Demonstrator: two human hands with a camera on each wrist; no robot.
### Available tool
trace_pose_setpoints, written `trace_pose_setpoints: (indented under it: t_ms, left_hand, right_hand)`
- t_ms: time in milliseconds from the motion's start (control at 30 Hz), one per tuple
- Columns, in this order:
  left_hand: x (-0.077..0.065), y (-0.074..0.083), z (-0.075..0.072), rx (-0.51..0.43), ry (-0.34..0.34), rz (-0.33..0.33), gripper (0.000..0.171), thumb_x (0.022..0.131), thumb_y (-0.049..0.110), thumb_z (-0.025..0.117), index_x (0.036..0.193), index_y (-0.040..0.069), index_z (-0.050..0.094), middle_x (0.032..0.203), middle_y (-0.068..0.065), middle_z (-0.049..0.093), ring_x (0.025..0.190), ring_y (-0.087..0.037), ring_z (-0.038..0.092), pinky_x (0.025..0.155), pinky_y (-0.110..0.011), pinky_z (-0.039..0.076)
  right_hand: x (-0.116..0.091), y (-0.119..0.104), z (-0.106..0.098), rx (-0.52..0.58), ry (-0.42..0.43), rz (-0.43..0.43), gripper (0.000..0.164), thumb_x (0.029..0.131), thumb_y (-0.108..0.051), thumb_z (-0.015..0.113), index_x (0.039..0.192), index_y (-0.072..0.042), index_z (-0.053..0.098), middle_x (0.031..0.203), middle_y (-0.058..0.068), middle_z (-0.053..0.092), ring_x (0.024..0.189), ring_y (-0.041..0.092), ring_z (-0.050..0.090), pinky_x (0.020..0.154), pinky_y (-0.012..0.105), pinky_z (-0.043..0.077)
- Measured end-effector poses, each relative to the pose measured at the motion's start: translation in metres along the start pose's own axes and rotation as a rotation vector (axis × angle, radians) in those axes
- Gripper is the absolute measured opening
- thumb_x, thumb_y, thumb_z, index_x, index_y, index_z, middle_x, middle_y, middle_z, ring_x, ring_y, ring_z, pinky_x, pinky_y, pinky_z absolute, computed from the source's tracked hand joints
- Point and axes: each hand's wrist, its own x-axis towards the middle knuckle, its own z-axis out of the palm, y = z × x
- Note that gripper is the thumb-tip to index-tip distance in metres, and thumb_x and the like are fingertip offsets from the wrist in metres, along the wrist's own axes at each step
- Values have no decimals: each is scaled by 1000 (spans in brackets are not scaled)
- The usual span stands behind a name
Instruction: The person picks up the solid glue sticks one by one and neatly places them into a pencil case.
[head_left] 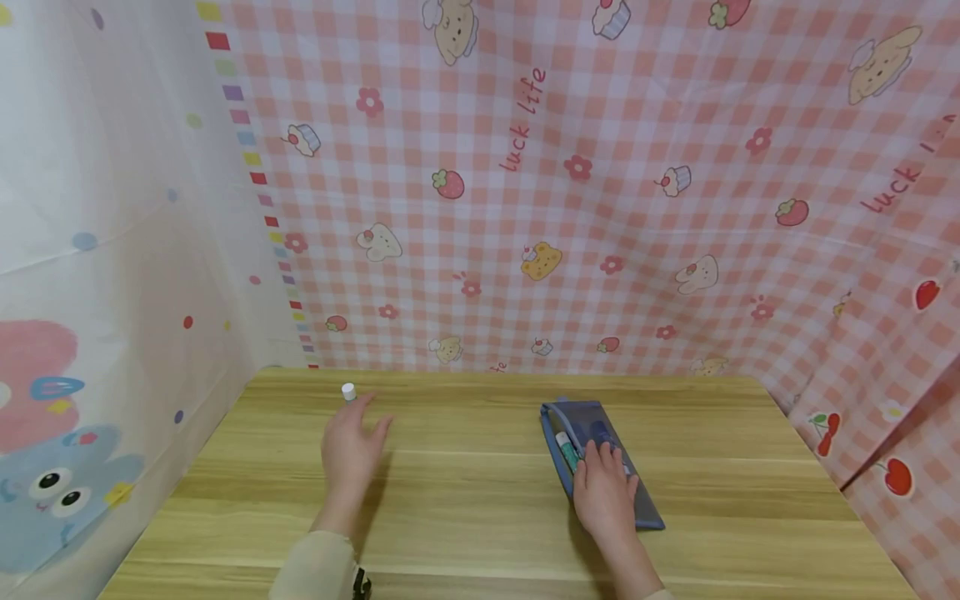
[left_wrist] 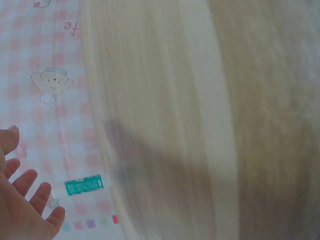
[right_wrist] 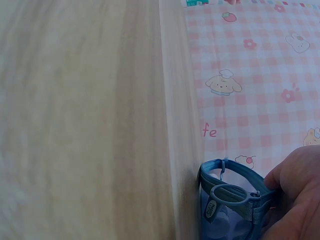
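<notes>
A green glue stick with a white cap (head_left: 348,390) stands upright near the table's back left. Just in front of it in the head view is my left hand (head_left: 353,446), its thumb and fingers spread and holding nothing. The glue stick's green label (left_wrist: 84,185) shows beyond the fingertips in the left wrist view. My right hand (head_left: 606,493) holds a blue see-through pencil case (head_left: 647,506) lying on the table, fingers over its top. Its zipper opening gapes, with a ring pull (right_wrist: 229,194) at the end. Inside shows another green stick with a white end (head_left: 564,447).
The wooden table (head_left: 465,500) ends at a pink checked cloth (head_left: 495,208) hanging behind it. A white cloth with cartoon figures (head_left: 135,250) hangs along the left. More checked cloth (head_left: 900,417) closes off the right side.
</notes>
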Motion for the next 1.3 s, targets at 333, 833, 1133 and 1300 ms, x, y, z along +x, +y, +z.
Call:
trace_pose_setpoints:
  t_ms: [333, 833, 1133, 1300]
  left_hand:
    - [2, -13, -8, -56, 83, -55, 38, 84, 11, 79, 117, -3, 66, 115, -26, 66, 108, -45, 60, 95, -56, 47]
    - [7, -28, -14, -216, 10, -289, 39, 92, 14, 70, 124, -6, 60, 129, -28, 58, 117, -46, 53, 99, -57, 44]
    - [14, -37, -10, -310, -31, -423, 45, 95, 18, 67, 129, -7, 54, 135, -26, 54, 121, -42, 48, 102, -54, 41]
    - [19, -41, -6, -351, -17, -452, 48, 94, 16, 67, 132, -8, 50, 135, -27, 53, 123, -42, 48, 104, -53, 40]
  right_hand:
    - [1, 0, 0, -10, -14, 9, 46, 104, -15, 41, 142, 12, 42, 148, 37, 30, 140, 53, 20, 105, 78, 11]
    - [0, 1, -1, -2, 8, -11, 46, 104, -14, 43, 141, 12, 43, 146, 38, 33, 139, 54, 23, 104, 79, 14]
    - [0, 0, -1, -11, 13, -11, 46, 103, -14, 43, 141, 12, 44, 146, 38, 33, 138, 54, 24, 104, 79, 14]
    - [0, 1, 0, -12, 11, -9, 46, 103, -14, 42, 141, 12, 44, 146, 38, 33, 139, 54, 24, 104, 79, 14]
